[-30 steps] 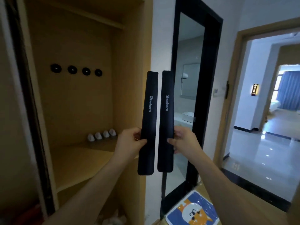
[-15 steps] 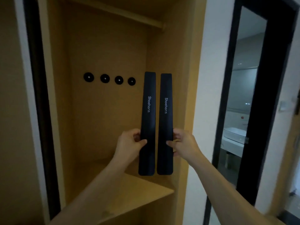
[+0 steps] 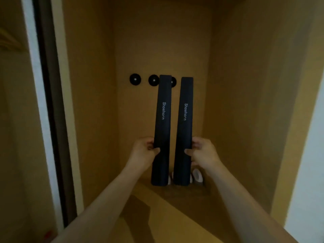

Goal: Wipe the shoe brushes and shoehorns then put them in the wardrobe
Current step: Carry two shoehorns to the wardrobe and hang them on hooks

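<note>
Two long black shoehorns stand upright side by side inside the open wooden wardrobe (image 3: 236, 85). My left hand (image 3: 144, 152) grips the left shoehorn (image 3: 163, 127) low on its shaft. My right hand (image 3: 204, 152) grips the right shoehorn (image 3: 185, 128) at the same height. Both carry the white word "Shoehorn". Their top ends reach the row of round black wall hooks (image 3: 135, 79); the left one partly covers the third hook, and the right one hides whatever is behind it.
The wardrobe shelf (image 3: 175, 216) runs below my forearms. Small white holders (image 3: 197, 175) sit at the back of the shelf, partly hidden by the shoehorns. A dark door frame (image 3: 50, 102) bounds the left side, and a pale wall (image 3: 308, 172) the right.
My view swung left from the mirror and hallway to face the wardrobe. Both hands carried the shoehorns deeper in, up against the hooks, with a slightly wider gap between them.
</note>
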Demonstrator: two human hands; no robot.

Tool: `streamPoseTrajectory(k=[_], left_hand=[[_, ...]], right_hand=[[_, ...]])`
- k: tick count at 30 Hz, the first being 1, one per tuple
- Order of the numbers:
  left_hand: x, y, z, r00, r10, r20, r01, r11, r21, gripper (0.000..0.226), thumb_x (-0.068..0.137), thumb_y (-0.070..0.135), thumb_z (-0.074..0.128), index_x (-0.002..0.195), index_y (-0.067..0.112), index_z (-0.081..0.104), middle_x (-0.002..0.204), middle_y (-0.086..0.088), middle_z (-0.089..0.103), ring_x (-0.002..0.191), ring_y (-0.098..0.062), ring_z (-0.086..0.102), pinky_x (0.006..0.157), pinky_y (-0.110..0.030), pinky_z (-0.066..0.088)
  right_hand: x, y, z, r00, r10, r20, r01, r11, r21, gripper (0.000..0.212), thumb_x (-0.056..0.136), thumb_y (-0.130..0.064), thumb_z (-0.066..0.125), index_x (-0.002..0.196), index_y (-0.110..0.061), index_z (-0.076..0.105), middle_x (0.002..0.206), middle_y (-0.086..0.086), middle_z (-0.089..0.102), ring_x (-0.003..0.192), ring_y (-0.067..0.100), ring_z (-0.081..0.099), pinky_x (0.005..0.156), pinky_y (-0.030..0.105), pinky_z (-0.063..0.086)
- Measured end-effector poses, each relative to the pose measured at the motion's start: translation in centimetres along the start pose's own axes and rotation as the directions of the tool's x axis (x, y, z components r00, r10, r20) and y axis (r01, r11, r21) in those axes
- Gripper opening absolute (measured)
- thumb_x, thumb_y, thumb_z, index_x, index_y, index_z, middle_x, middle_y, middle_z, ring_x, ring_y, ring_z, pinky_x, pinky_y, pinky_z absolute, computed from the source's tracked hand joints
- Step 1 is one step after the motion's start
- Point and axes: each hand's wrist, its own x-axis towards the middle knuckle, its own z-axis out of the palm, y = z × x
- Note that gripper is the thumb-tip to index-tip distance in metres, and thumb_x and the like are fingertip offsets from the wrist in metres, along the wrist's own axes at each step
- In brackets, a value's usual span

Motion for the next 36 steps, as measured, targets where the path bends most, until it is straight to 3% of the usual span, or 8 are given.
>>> streamPoseTrajectory(k=[6, 12, 15, 21, 32, 36], left_hand=[[6.0, -1.2, 0.1, 0.985, -0.01, -0.173, 0.018, 0.999, 0.047, 0.02, 0.09, 0.005, 0.065, 0.093, 0.025, 0.069, 0.089, 0.008, 0.066, 0.083, -0.004, 0.063, 0.072, -0.022, 0.053], [11.0, -1.6, 0.3, 0.959, -0.043, -0.279, 0.061, 0.997, 0.055, 0.024, 0.088, -0.003, 0.064, 0.088, 0.021, 0.067, 0.083, 0.004, 0.065, 0.08, -0.009, 0.064, 0.07, -0.022, 0.054], [12.5, -2.4, 0.2, 0.938, -0.045, -0.344, 0.066, 0.997, 0.049, 0.028, 0.086, -0.007, 0.065, 0.08, 0.021, 0.066, 0.074, 0.006, 0.063, 0.069, -0.004, 0.061, 0.056, -0.011, 0.047], [15.9, -4.1, -1.0, 0.91, -0.058, -0.411, 0.076, 0.997, 0.029, 0.031, 0.085, -0.009, 0.065, 0.077, 0.021, 0.064, 0.076, 0.001, 0.063, 0.071, -0.01, 0.061, 0.052, -0.012, 0.046], [23.1, -5.4, -4.3, 0.867, -0.057, -0.496, 0.038, 0.998, -0.049, 0.03, 0.082, -0.006, 0.069, 0.071, 0.02, 0.059, 0.074, 0.0, 0.064, 0.076, -0.019, 0.064, 0.07, -0.034, 0.054], [25.8, -5.6, -5.6, 0.856, -0.031, -0.517, 0.001, 0.998, -0.057, 0.03, 0.081, -0.005, 0.071, 0.072, 0.021, 0.06, 0.074, 0.001, 0.064, 0.07, -0.015, 0.062, 0.06, -0.025, 0.048]], right_hand=[[9.1, 1.4, 1.5, 0.985, -0.037, 0.17, 0.023, 0.996, 0.083, 0.029, 0.093, 0.002, 0.06, 0.104, -0.025, 0.062, 0.101, -0.003, 0.065, 0.096, 0.015, 0.064, 0.067, 0.026, 0.054], [16.6, 3.2, 2.6, 0.978, -0.061, 0.199, 0.033, 0.989, 0.141, 0.04, 0.09, 0.006, 0.064, 0.088, -0.034, 0.065, 0.094, -0.001, 0.069, 0.091, 0.019, 0.067, 0.072, 0.039, 0.059], [19.2, 4.2, 3.2, 0.974, -0.071, 0.215, 0.04, 0.989, 0.145, 0.039, 0.089, 0.005, 0.065, 0.087, -0.033, 0.067, 0.09, -0.003, 0.07, 0.087, 0.019, 0.068, 0.065, 0.035, 0.058], [22.7, 4.2, 5.3, 0.971, -0.083, 0.223, 0.043, 0.983, 0.176, 0.04, 0.088, 0.009, 0.063, 0.084, -0.031, 0.067, 0.083, -0.005, 0.07, 0.075, 0.011, 0.068, 0.051, 0.026, 0.054], [26.3, 3.2, 7.4, 0.979, -0.084, 0.184, 0.051, 0.983, 0.174, 0.038, 0.088, 0.01, 0.062, 0.087, -0.028, 0.068, 0.087, 0.001, 0.071, 0.081, 0.019, 0.07, 0.07, 0.045, 0.062], [27.2, 3.3, 7.9, 0.981, -0.062, 0.184, 0.029, 0.984, 0.176, 0.038, 0.088, 0.011, 0.061, 0.087, -0.027, 0.069, 0.088, 0.004, 0.071, 0.084, 0.022, 0.069, 0.072, 0.046, 0.061]])
